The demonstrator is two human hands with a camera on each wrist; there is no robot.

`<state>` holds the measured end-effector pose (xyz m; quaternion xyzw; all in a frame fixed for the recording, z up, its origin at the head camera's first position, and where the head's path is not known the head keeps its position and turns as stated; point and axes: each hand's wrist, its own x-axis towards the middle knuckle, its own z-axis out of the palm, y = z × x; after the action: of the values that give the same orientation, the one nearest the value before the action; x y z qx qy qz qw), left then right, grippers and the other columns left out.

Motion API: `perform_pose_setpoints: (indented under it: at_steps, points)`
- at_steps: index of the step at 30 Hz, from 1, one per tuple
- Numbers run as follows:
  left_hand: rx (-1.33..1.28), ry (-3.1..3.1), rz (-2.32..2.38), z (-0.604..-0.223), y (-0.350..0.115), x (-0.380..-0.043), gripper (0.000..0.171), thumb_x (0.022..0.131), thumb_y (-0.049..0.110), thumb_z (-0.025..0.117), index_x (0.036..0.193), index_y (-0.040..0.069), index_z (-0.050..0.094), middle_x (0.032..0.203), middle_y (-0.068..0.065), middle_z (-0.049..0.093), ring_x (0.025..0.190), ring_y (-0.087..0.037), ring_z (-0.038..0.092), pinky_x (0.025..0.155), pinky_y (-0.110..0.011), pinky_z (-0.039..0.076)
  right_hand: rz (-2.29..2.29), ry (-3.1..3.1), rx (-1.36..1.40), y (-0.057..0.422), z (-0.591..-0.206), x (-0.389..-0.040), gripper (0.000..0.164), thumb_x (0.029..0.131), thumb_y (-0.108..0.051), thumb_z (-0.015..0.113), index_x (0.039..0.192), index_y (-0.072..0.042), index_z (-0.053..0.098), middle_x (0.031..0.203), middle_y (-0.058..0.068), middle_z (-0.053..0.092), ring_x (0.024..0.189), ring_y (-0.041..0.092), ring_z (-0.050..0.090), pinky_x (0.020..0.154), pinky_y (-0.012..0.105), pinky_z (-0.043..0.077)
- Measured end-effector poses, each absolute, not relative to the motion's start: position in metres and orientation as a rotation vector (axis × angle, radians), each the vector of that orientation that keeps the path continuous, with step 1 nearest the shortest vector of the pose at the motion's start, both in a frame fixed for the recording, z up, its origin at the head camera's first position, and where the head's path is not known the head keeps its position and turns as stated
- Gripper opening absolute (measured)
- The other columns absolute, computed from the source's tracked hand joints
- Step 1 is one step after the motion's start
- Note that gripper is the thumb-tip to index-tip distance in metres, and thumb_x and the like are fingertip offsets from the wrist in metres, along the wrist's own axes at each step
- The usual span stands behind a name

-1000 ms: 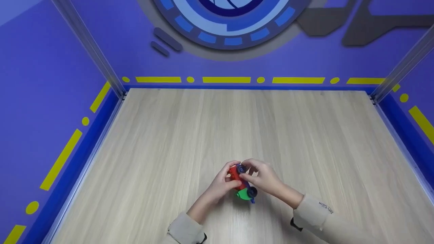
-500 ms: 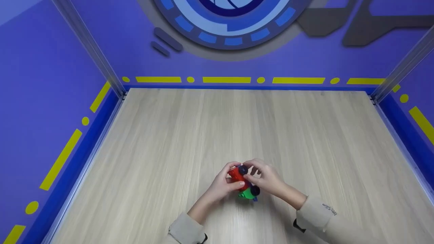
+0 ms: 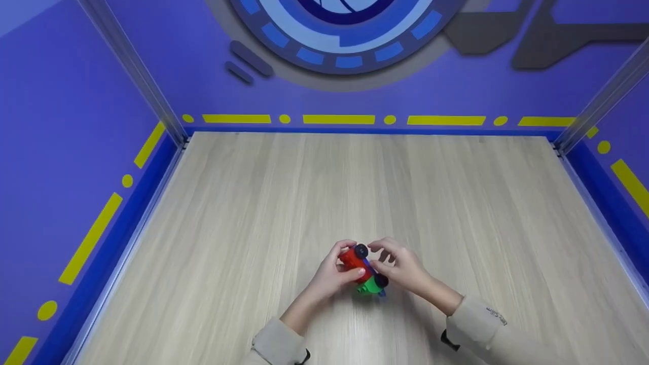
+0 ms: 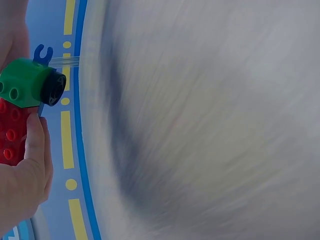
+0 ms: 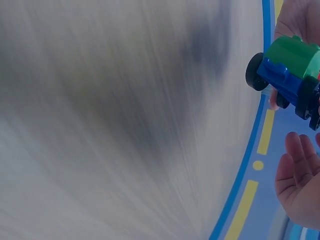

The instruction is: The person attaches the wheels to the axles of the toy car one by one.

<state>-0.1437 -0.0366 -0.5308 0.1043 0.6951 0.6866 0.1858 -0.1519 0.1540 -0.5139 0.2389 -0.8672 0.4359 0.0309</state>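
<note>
My left hand (image 3: 327,276) grips a toy car (image 3: 355,263) of building blocks over the near middle of the table. Its thumb lies across the car's red block (image 4: 11,132). A green block (image 4: 22,82) forms the end nearer the body. The blue wheel base (image 5: 280,77) faces right, with black wheels (image 5: 255,72) on it. A small blue hook (image 4: 43,54) sticks out at the green end. My right hand (image 3: 400,263) is beside the wheel base, its fingers (image 5: 298,159) extended and spread. Whether its thumb touches the car cannot be told.
A wood-grain tabletop (image 3: 324,192) lies under both hands. Blue panels (image 3: 61,126) with yellow dashes enclose its back and sides. Metal posts (image 3: 134,71) stand at the back corners.
My right hand has drawn slightly right, away from the far wheel, which now shows fully. The car has turned and shifted a little in my left hand.
</note>
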Motion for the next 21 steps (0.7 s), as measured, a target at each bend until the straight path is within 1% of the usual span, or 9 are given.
perform_pose_setpoints:
  at_steps: [6,10,15,17,19,21]
  points:
    - [0.268,1.982,1.943,-0.53,-0.035,-0.144,0.056,0.078,0.02,0.066,0.126,0.013,0.037,0.109,-0.011,0.044,0.084,-0.02,0.058,0.075,-0.032,0.051,1.36,-2.661,0.733,0.156,-0.514,-0.151,0.023,0.079,-0.014,0.064,0.101,-0.007,0.06,0.092,0.004,0.061,0.071,0.009,0.055,0.062,0.021,0.047]
    - [0.222,2.021,1.953,-0.532,-0.036,-0.145,0.055,0.078,0.022,0.066,0.125,0.016,0.037,0.108,-0.009,0.044,0.082,-0.019,0.054,0.073,-0.029,0.051,1.362,-2.655,0.727,0.158,-0.515,-0.15,0.021,0.079,-0.011,0.064,0.1,-0.009,0.061,0.092,0.006,0.062,0.071,0.008,0.055,0.061,0.02,0.046]
    - [0.152,2.07,1.949,-0.52,-0.039,-0.142,0.057,0.079,0.02,0.064,0.127,0.011,0.035,0.11,-0.01,0.044,0.08,-0.018,0.051,0.071,-0.029,0.05,1.392,-2.651,0.7,0.16,-0.516,-0.149,0.021,0.079,-0.01,0.063,0.1,-0.01,0.061,0.093,0.008,0.062,0.071,0.012,0.055,0.061,0.02,0.045]
    - [0.127,2.078,1.944,-0.514,-0.039,-0.141,0.058,0.08,0.02,0.064,0.128,0.008,0.034,0.111,-0.011,0.045,0.08,-0.018,0.051,0.072,-0.031,0.051,1.403,-2.634,0.701,0.161,-0.517,-0.148,0.022,0.079,-0.009,0.064,0.1,-0.01,0.061,0.093,0.008,0.062,0.07,0.014,0.056,0.061,0.02,0.045]
    - [0.107,2.092,1.94,-0.511,-0.039,-0.141,0.058,0.08,0.021,0.063,0.128,0.008,0.034,0.112,-0.012,0.046,0.079,-0.018,0.051,0.072,-0.033,0.051,1.405,-2.613,0.709,0.161,-0.518,-0.148,0.022,0.078,-0.008,0.064,0.1,-0.009,0.061,0.093,0.007,0.062,0.07,0.014,0.056,0.06,0.019,0.045]
    - [0.082,2.107,1.937,-0.514,-0.039,-0.142,0.058,0.08,0.023,0.064,0.128,0.009,0.035,0.113,-0.011,0.047,0.079,-0.018,0.051,0.071,-0.032,0.05,1.391,-2.594,0.724,0.162,-0.519,-0.149,0.022,0.078,-0.007,0.064,0.099,-0.009,0.061,0.092,0.005,0.062,0.069,0.012,0.056,0.059,0.019,0.045]
